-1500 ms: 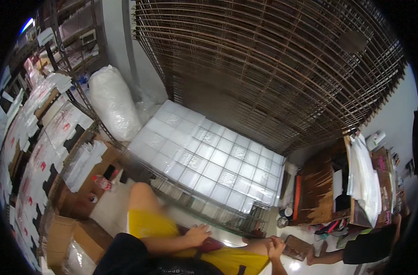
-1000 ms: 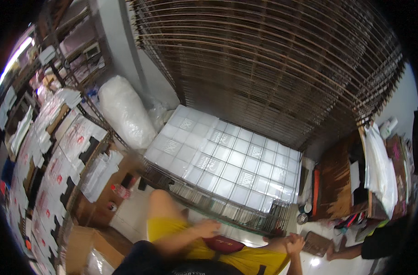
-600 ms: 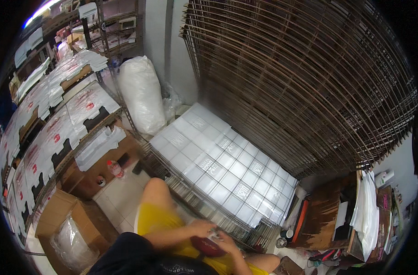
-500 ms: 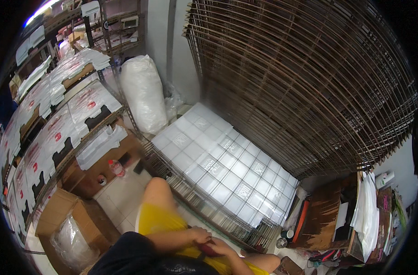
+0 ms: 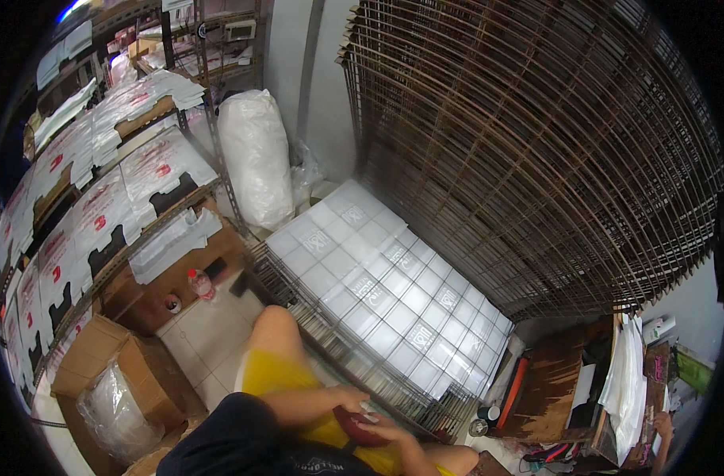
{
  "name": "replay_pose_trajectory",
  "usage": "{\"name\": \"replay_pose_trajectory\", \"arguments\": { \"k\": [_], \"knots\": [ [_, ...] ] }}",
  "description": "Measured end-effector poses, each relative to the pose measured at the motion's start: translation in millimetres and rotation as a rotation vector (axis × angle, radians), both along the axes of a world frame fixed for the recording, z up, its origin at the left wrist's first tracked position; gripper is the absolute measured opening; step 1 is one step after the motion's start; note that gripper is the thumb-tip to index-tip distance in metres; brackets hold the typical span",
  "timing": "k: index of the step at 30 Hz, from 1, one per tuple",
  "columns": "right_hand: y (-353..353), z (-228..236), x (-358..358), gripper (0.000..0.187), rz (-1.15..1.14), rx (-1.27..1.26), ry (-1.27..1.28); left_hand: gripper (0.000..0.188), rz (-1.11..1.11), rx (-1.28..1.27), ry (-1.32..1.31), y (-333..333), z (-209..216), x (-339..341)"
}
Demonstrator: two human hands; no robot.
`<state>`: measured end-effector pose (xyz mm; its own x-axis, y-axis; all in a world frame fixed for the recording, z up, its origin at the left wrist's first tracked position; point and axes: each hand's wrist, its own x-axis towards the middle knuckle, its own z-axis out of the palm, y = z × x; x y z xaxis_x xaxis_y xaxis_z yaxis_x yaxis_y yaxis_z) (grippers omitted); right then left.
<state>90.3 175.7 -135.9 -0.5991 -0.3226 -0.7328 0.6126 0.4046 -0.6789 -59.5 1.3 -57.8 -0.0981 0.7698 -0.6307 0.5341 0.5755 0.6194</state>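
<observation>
Rusty wire-mesh racks (image 5: 536,166) rise beyond the hands, past glossy white plastic sheets (image 5: 402,274). Left hand (image 5: 348,398) and right hand (image 5: 389,432) nearly meet at a rounded dark-red object (image 5: 354,427), a small white item (image 5: 367,407) between them; their grip is unclear.

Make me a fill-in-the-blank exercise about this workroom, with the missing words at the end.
1. The left hand and right hand are near a dark red item, and the person's shorts are ____.
2. The cardboard box with clear plastic inside is coloured ____.
3. The bottle has a ____ cap.
4. In the picture, the tall white bundle is to the ____ of the wire racks.

Missing words: yellow; brown; red; left.
</observation>
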Motion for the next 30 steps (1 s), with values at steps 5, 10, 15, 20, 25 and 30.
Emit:
{"name": "replay_pose_trajectory", "arguments": {
  "k": [5,10,15,20,25,30],
  "knots": [
    [-5.3,8.7,-7.6,0.096,0.078,-0.046,0.064,0.067,0.037,-0.036,0.003,-6.8,-4.1,-4.7],
    [1.8,-4.4,-1.8,0.097,0.029,-0.045,0.051,0.066,0.025,0.007,0.022,-0.2,-7.0,-2.5],
    [-5.2,19.4,-6.2,0.106,0.025,-0.124,0.078,0.066,0.007,0.010,0.025,2.5,-4.0,-1.4],
    [-21.0,56.7,-15.1,0.092,0.081,0.105,-0.017,0.063,0.081,-0.014,-0.032,-19.1,-2.0,0.5],
    [-10.4,47.2,-14.5,0.111,0.064,0.085,0.016,0.065,0.056,0.084,0.044,-6.8,-26.9,-0.1],
    [-11.1,52.0,-8.3,0.111,0.001,0.303,0.206,0.065,0.061,0.126,0.041,-21.9,-64.2,-8.5]
  ]
}}
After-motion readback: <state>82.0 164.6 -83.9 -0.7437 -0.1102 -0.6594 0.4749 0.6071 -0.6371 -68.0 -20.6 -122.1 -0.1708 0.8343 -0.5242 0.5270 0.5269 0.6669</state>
